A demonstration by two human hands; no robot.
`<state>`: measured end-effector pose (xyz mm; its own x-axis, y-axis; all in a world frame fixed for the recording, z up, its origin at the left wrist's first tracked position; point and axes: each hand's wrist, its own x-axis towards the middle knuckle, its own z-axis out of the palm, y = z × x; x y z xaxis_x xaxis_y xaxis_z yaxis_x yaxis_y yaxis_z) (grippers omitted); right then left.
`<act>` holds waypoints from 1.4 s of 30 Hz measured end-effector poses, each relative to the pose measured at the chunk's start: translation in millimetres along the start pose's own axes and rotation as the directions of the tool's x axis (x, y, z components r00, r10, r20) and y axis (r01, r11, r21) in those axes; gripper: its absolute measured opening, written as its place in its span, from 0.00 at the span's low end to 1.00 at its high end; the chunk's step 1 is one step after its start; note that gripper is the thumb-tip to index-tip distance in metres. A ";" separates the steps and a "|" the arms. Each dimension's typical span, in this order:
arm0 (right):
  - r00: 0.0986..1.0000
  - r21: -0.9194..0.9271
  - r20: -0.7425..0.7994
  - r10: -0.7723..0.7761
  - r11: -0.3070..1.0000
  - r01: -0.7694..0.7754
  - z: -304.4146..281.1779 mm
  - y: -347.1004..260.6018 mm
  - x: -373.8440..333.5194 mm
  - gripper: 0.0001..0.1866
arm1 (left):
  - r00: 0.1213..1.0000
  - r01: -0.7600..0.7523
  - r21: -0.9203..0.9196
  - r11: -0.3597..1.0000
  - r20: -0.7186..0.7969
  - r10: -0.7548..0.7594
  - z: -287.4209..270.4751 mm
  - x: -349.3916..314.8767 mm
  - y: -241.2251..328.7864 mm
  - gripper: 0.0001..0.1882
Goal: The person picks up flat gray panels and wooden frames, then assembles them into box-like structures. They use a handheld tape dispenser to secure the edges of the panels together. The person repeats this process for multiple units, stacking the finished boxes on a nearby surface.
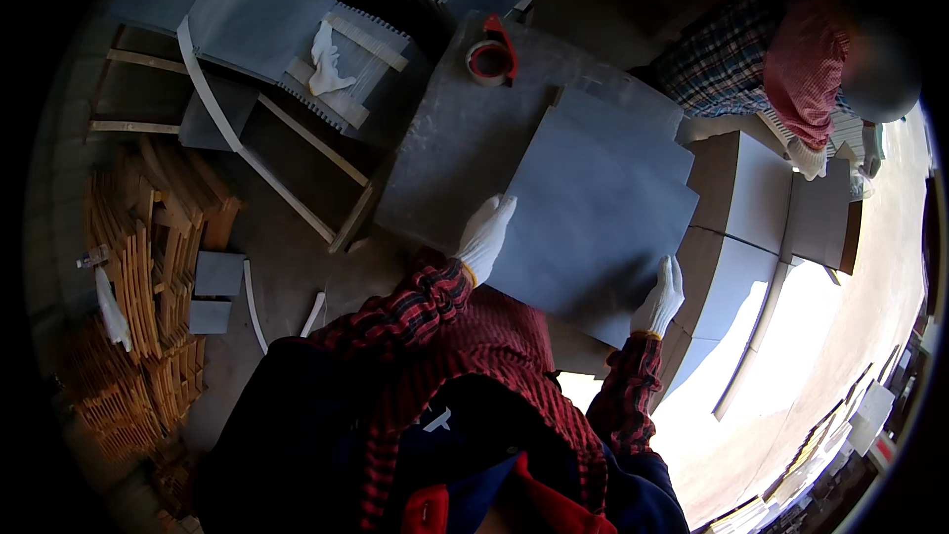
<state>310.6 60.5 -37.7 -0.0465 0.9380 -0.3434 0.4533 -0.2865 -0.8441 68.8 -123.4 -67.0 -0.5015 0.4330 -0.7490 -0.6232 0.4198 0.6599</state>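
Observation:
Both my hands wear white gloves. My left hand [482, 237] grips the left edge of a flat grey cardboard sheet [593, 208], its fingers held together. At the near right corner of that sheet my right hand [659, 299] is closed against the edge. The sheet lies over a grey tabletop [425, 168], with its near end reaching past the table toward my body. Its far and right edges are stepped. What my fingers do beneath the sheet is hidden. A red tape dispenser [509, 51] sits on the table beyond the sheet.
Large cardboard boxes [732, 188] stand to the right, where a co-worker [806, 69] in a red top bends over. Grey cardboard stacks [262, 15] with a white glove [328, 61] lie at the far left. Piled wooden pieces [143, 277] are on the left floor.

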 end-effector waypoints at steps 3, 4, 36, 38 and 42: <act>1.000 0.041 0.029 0.008 0.999 -0.010 1.3 -35.4 -10.9 0.28 | 0.992 0.020 -0.245 0.969 -0.116 -0.050 1.9 -16.5 7.1 0.29; 0.999 0.048 0.036 0.005 0.999 -0.007 2.9 -42.2 -13.6 0.28 | 0.984 0.089 -0.350 0.932 -0.112 -0.136 -1.3 -19.3 12.2 0.29; 0.097 -0.012 0.907 -0.409 0.207 0.978 226.3 -204.0 -308.3 0.15 | 0.989 0.080 -0.676 0.732 0.145 0.026 -323.9 -26.1 78.4 0.33; 0.134 -0.041 0.887 -0.441 0.214 0.976 239.5 -193.6 -309.8 0.13 | 0.973 0.119 -0.642 0.758 0.226 0.039 -324.5 -15.9 70.2 0.32; 0.176 -0.096 0.878 -0.445 0.196 0.976 264.2 -185.2 -326.1 0.11 | 0.964 -0.215 -0.649 0.730 -0.021 0.266 -333.9 11.4 46.9 0.25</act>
<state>6.6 -243.7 121.8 -0.9915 0.1215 -0.0469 0.1294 0.8780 -0.4609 -166.6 -365.1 -64.4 -0.6614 0.5121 -0.5480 -0.7363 -0.3041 0.6044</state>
